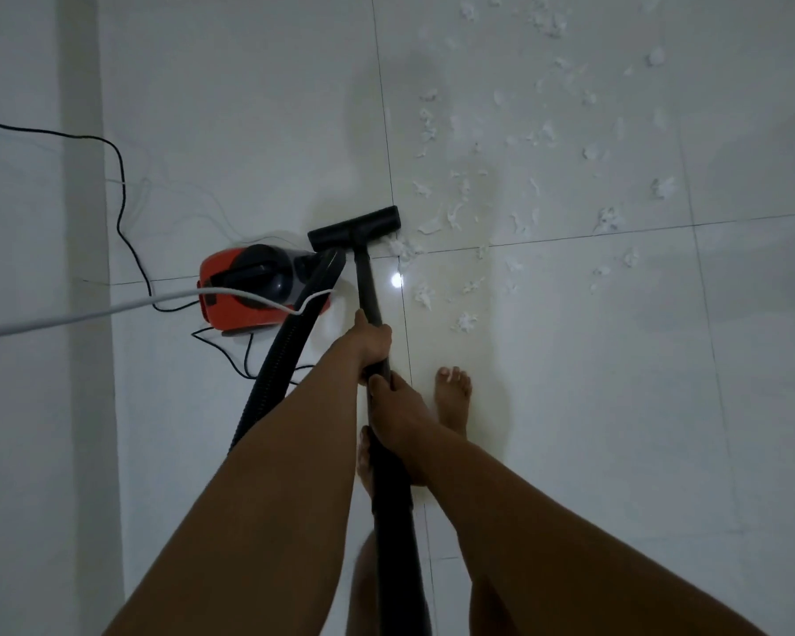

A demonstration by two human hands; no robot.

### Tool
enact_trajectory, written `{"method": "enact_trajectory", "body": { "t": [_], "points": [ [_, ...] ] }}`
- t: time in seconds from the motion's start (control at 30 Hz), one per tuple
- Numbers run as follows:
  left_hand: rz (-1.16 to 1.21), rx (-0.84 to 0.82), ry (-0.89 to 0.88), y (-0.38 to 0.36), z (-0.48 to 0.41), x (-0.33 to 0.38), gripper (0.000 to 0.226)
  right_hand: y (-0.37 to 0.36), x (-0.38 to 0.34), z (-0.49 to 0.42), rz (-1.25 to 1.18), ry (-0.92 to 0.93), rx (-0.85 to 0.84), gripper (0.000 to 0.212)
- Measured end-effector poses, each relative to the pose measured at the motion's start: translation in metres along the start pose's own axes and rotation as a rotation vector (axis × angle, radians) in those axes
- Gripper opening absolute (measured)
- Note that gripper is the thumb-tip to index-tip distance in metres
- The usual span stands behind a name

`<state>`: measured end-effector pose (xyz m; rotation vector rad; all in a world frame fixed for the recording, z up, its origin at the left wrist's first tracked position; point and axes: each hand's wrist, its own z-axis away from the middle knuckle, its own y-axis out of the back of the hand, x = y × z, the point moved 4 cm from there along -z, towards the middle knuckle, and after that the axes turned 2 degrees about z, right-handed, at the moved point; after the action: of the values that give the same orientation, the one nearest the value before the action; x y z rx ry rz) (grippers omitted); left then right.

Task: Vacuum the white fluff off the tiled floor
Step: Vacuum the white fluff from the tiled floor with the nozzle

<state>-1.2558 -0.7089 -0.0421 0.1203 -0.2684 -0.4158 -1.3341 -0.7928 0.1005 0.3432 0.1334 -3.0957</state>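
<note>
White fluff (pixel 519 176) lies scattered in small tufts over the pale tiled floor (pixel 593 383), mostly to the upper right. A black vacuum wand (pixel 367 282) runs from my hands down to a flat black floor head (pixel 354 227), which sits on the floor just left of the nearest tufts. My left hand (pixel 372 344) grips the wand higher toward the head. Just below it, my right hand (pixel 398 408) grips the same wand. The wand's lower part passes between my arms.
A red and black vacuum body (pixel 244 289) stands left of the head, joined by a ribbed black hose (pixel 281 360). A black power cord (pixel 120 190) and a white cable (pixel 88 312) trail across the floor on the left. My bare feet (pixel 453 397) stand beside the wand.
</note>
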Motion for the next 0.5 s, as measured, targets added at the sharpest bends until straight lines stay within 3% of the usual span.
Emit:
{"method": "enact_trajectory", "body": {
  "t": [0.23, 0.4, 0.5],
  "points": [
    [-0.047, -0.017, -0.036, 0.012, 0.037, -0.006, 0.072, -0.022, 0.012, 0.047, -0.106, 0.01, -0.034, 0.034],
    [-0.087, -0.055, -0.037, -0.016, 0.083, -0.014, 0.07, -0.003, 0.033, 0.074, 0.1, 0.064, 0.071, 0.039],
    [-0.12, -0.072, -0.035, -0.039, 0.094, -0.029, 0.071, 0.007, 0.052, 0.087, 0.068, 0.035, 0.073, 0.041]
  ]
}}
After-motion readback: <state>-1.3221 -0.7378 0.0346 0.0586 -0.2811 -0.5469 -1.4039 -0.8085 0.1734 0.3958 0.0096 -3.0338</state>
